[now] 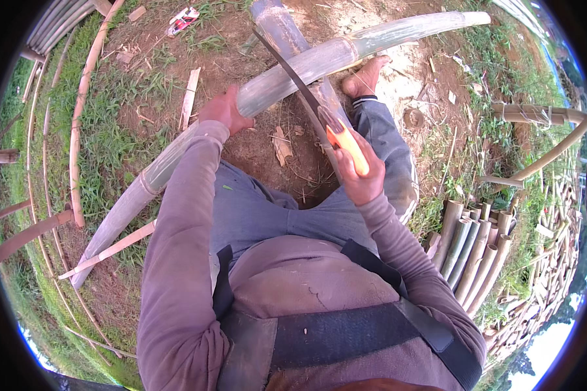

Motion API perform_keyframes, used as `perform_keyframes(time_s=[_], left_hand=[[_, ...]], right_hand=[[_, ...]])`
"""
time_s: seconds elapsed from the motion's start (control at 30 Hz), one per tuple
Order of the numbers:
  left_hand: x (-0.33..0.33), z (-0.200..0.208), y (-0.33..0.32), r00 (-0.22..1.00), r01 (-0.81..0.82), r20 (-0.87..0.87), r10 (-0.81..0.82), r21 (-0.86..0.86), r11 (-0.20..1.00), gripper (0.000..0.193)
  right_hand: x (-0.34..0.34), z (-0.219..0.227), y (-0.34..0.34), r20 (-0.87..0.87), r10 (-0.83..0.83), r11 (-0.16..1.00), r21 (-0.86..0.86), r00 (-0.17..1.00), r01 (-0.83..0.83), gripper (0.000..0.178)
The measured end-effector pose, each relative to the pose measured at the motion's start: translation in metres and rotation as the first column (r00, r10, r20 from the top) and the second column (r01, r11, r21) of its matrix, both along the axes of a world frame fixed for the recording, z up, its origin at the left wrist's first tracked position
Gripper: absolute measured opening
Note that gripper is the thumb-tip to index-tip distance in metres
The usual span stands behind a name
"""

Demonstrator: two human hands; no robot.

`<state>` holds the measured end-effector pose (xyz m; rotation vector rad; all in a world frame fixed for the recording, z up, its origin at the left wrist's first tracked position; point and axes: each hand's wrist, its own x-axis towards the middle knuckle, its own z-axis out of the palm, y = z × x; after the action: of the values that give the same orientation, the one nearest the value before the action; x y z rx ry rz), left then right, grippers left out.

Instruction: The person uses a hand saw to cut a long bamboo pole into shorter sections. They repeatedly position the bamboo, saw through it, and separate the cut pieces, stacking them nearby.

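Note:
A long, thick bamboo pole (pixel 306 68) slants from the lower left to the upper right. Another bamboo pole (pixel 277 25) passes beneath and crosses it. My left hand (pixel 222 111) is wrapped over the long pole, left of that crossing. In my right hand (pixel 364 176) is the orange handle of a hand saw (pixel 343 144). Its dark blade runs up and left across the long pole near the crossing; whether the teeth sit in a cut cannot be made out. My bare foot (pixel 364 78) rests on the ground just right of the crossing.
A bundle of cut bamboo lengths (pixel 473 251) stands at the right, with a large heap of bamboo pieces (pixel 548 267) beyond. Bamboo rails (pixel 78 124) line the left side. A small red and white item (pixel 183 21) lies at the far left among chips.

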<state>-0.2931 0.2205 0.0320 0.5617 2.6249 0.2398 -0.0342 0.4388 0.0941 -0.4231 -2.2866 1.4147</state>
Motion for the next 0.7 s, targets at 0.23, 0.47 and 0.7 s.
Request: perform_keyframes(time_s=[0.23, 0.47, 0.7], left_hand=[[-0.002, -0.002, 0.005, 1.000, 0.014, -0.007, -0.014, -0.018, 1.000, 0.091], [0.005, -0.005, 0.003, 1.000, 0.023, -0.011, -0.022, 0.004, 1.000, 0.097], [-0.001, -0.004, 0.006, 0.999, -0.007, 0.039, 0.009, -0.039, 0.999, 0.099]], right_hand=[[0.065, -0.013, 0.005, -0.006, 0.029, 1.000, -0.009, 1.000, -0.029, 0.049], [-0.058, -0.011, 0.002, -0.019, -0.012, 1.000, 0.020, 1.000, 0.013, 0.043], [0.122, 0.001, 0.012, 0.079, 0.020, 0.998, -0.053, 0.997, -0.015, 0.050]])
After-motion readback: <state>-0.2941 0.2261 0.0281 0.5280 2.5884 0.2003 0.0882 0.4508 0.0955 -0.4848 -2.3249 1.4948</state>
